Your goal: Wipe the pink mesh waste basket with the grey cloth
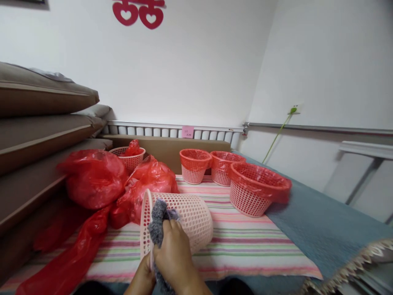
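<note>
A pale pink perforated plastic basket (193, 217) lies on its side on a striped cloth (251, 246), its mouth facing left. My left hand (143, 275) grips the near part of the basket's rim, its fingers partly hidden. In my closed right hand (175, 252) is a grey cloth (158, 221), pressed against the basket near the rim, with one end hanging down below. Behind and to the left of the basket are crumpled red plastic bags (150, 180).
Three upright baskets lined with red bags (195, 164) stand at the back right. Another basket (132, 162) with red plastic inside stands at the back left. Stacked cushions (46, 127) rise on the left; a radiator (172, 130) runs along the wall.
</note>
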A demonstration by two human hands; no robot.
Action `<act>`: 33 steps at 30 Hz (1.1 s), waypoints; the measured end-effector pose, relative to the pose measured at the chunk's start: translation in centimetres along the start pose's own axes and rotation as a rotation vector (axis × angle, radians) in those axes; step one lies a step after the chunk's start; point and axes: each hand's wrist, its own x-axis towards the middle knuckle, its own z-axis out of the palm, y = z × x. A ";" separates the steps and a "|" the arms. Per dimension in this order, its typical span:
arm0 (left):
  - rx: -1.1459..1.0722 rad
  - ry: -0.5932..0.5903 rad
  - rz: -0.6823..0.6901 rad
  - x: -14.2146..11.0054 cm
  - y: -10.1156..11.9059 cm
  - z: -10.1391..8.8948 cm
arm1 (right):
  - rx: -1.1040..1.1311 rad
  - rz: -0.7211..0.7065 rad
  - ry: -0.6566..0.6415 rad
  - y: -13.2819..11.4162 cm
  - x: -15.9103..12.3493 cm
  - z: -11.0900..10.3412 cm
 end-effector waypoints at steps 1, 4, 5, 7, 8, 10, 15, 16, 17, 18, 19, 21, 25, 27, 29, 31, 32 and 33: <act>0.022 -0.012 0.029 0.1 -0.2 -0.1 | -0.001 -0.008 -0.002 -0.4 -0.4 0.3; 0.046 -0.050 0.058 0.3 -0.7 -0.3 | 0.009 -0.002 0.001 -0.7 -0.9 0.8; 0.049 -0.049 0.057 0.3 -0.8 -0.4 | 0.005 -0.001 0.008 -0.6 -1.0 0.8; 0.041 -0.042 0.051 0.4 -0.7 -0.4 | -0.015 -0.011 0.023 -0.1 -0.8 0.7; 0.026 -0.047 0.036 0.4 -0.7 -0.4 | -0.028 -0.013 0.025 0.3 -0.6 0.5; -0.013 -0.076 -0.021 0.3 -0.5 -0.2 | -0.066 0.006 0.031 1.4 0.1 -0.1; -0.031 -0.126 -0.066 -0.6 -0.9 0.0 | -0.164 0.229 0.067 7.2 2.9 -2.3; -0.011 -0.125 -0.051 -0.7 -1.1 0.0 | -0.173 0.296 0.058 8.6 3.4 -2.7; 0.011 -0.121 -0.040 -0.8 -1.3 0.0 | -0.175 0.352 0.053 9.8 3.8 -3.1; 0.031 -0.114 -0.031 -0.8 -1.5 -0.1 | -0.173 0.400 0.049 10.9 4.1 -3.3; 0.047 -0.108 -0.026 -0.8 -1.7 -0.1 | -0.168 0.431 0.045 11.8 4.3 -3.5; 0.075 -0.116 -0.021 -0.7 -2.2 -0.3 | -0.155 0.453 0.045 12.8 4.4 -3.7; 0.139 -0.211 0.024 -0.4 -2.7 -0.7 | -0.159 0.459 0.048 12.8 4.3 -3.5; 0.092 -0.242 0.041 -0.5 -2.8 -0.8 | -0.178 0.459 0.053 12.5 4.2 -3.3; 0.018 -0.218 0.019 -0.6 -2.3 -0.7 | -0.200 0.448 0.069 12.4 4.1 -3.1; -0.013 -0.119 -0.014 -0.6 -1.2 -0.3 | -0.226 0.434 0.091 12.4 3.9 -2.9; -0.011 -0.045 -0.022 -0.5 -0.4 0.1 | -0.237 0.428 0.096 12.4 3.8 -2.8; -0.004 0.033 -0.016 -0.3 0.4 0.5 | -0.246 0.426 0.098 12.5 3.7 -2.7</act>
